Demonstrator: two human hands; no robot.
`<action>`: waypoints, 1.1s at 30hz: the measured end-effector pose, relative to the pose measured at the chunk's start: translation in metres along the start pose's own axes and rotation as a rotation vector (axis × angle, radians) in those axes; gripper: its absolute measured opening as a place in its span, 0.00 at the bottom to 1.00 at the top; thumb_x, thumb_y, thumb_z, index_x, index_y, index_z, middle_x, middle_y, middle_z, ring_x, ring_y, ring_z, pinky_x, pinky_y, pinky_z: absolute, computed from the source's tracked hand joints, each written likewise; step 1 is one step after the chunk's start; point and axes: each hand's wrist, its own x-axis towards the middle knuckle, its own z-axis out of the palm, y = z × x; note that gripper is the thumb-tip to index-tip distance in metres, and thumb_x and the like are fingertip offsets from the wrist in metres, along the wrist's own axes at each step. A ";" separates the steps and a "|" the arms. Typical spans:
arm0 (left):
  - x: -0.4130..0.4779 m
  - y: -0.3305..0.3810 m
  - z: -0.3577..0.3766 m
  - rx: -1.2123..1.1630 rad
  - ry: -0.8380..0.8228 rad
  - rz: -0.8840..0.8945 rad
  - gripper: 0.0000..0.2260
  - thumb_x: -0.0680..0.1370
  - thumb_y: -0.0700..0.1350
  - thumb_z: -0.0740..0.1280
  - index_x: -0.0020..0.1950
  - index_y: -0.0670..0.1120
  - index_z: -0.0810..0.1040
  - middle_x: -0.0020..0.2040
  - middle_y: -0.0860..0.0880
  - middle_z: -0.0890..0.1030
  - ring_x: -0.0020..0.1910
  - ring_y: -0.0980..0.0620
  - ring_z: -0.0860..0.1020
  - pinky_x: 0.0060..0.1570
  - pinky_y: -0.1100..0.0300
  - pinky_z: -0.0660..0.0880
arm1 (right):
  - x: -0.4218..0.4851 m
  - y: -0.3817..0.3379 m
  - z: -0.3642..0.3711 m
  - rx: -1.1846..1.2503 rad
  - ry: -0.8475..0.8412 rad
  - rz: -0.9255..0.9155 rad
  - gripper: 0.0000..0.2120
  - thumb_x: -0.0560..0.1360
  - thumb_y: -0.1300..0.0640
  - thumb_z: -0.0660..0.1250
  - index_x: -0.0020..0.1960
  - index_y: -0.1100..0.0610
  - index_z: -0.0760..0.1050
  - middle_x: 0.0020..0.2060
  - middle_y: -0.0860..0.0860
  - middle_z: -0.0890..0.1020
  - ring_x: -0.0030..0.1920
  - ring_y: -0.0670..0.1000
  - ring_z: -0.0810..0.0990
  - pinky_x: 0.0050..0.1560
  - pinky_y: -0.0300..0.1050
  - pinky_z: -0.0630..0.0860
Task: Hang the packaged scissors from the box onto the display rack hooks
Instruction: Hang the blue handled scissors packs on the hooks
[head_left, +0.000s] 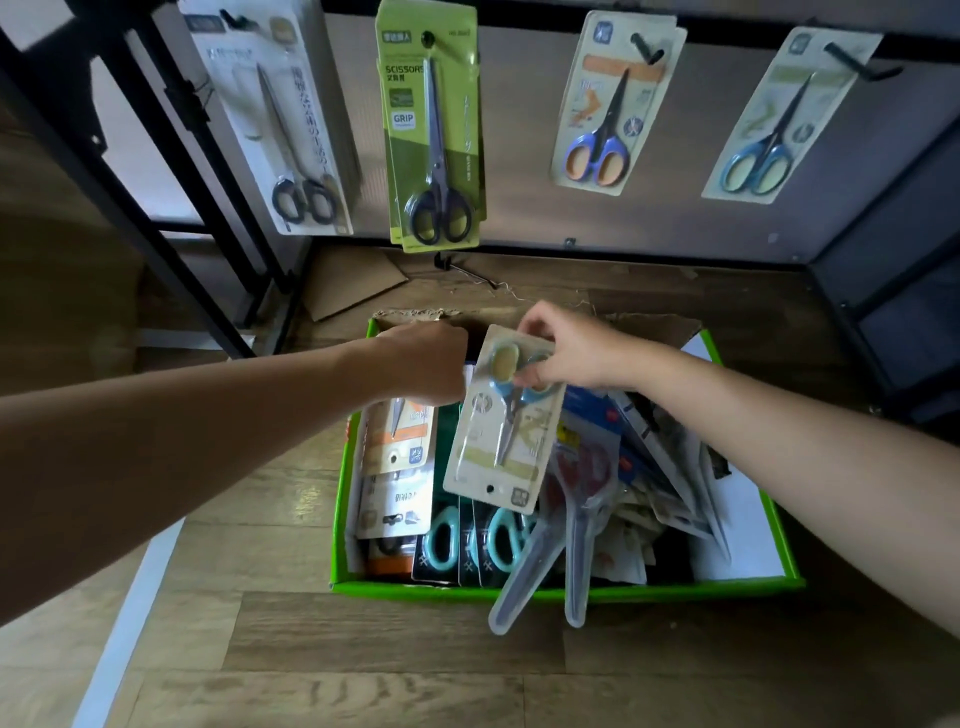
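Fingers (537, 373) of the right hand (571, 348) are curled tight around the handle end of a beige pack (501, 441) of blue-handled scissors, holding it tilted just above the green box (566, 593). Notice the hang hole (490, 489): it sits at the low end, pointing back toward the person, so the card is upside down for hanging. That's the thing to fix, I'd say: turn the card end for end on the way up so the hole leads. The left hand (428, 364) reaches into the far side of the box above an orange-banded pack (397, 436). Its fingertips are hidden, so I cannot tell whether it grips anything. Up on the rack, the far-right hook (852, 60) carries a matching pack (779, 119), the likely home for this one. Best approach, in my view: pinch near the hole end, line the hole up with the hook tip, slide straight on. The risk is a skewed card catching the tip and bending.
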 end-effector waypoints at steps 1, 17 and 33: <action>0.001 0.001 0.000 -0.027 -0.019 -0.023 0.08 0.78 0.40 0.59 0.54 0.43 0.75 0.37 0.49 0.73 0.33 0.54 0.72 0.27 0.63 0.64 | 0.000 0.004 -0.005 0.091 0.017 0.010 0.21 0.69 0.53 0.76 0.55 0.50 0.68 0.51 0.49 0.78 0.50 0.51 0.80 0.48 0.49 0.79; 0.056 0.018 -0.006 -1.109 0.010 -0.173 0.05 0.76 0.34 0.68 0.49 0.43 0.77 0.42 0.46 0.82 0.38 0.51 0.80 0.36 0.60 0.79 | -0.011 0.054 -0.035 0.588 0.659 0.292 0.20 0.77 0.51 0.69 0.64 0.53 0.65 0.57 0.52 0.77 0.55 0.51 0.79 0.55 0.53 0.79; 0.100 0.088 -0.064 -0.934 0.364 0.087 0.07 0.80 0.44 0.65 0.43 0.46 0.77 0.34 0.47 0.76 0.29 0.53 0.72 0.31 0.62 0.70 | -0.018 0.057 -0.063 0.249 0.906 -0.029 0.08 0.80 0.64 0.62 0.57 0.65 0.75 0.48 0.56 0.80 0.49 0.53 0.78 0.44 0.35 0.69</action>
